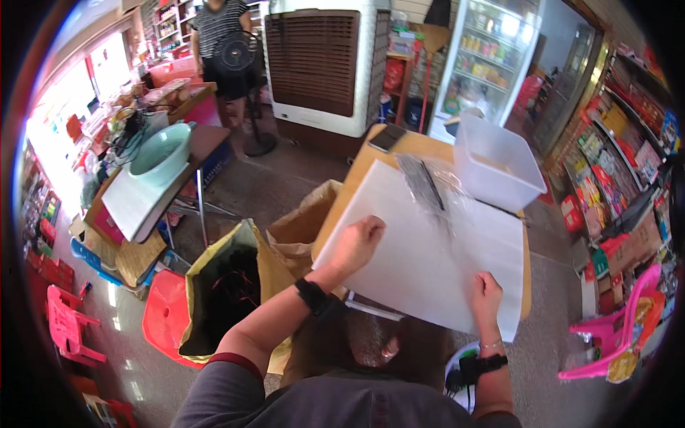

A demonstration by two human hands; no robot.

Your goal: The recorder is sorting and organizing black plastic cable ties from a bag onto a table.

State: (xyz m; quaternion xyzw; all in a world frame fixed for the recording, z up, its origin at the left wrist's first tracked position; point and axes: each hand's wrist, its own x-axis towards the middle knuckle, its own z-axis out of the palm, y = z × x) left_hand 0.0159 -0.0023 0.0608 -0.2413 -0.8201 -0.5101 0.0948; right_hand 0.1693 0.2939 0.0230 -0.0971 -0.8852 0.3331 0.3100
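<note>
- Blown-out daylight from the window (110,60), far left of the left grip (359,244)
- Slight blur around the right grip (486,292)
- Fisheye-bent edges, black rim

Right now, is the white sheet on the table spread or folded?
Spread: the white sheet lies out across most of the wooden table, with no fold showing in its visible part.

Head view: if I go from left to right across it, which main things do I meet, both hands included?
Pink chair → teal basin → standing fan → left hand → clear plastic packet → right hand → second pink chair.
</note>
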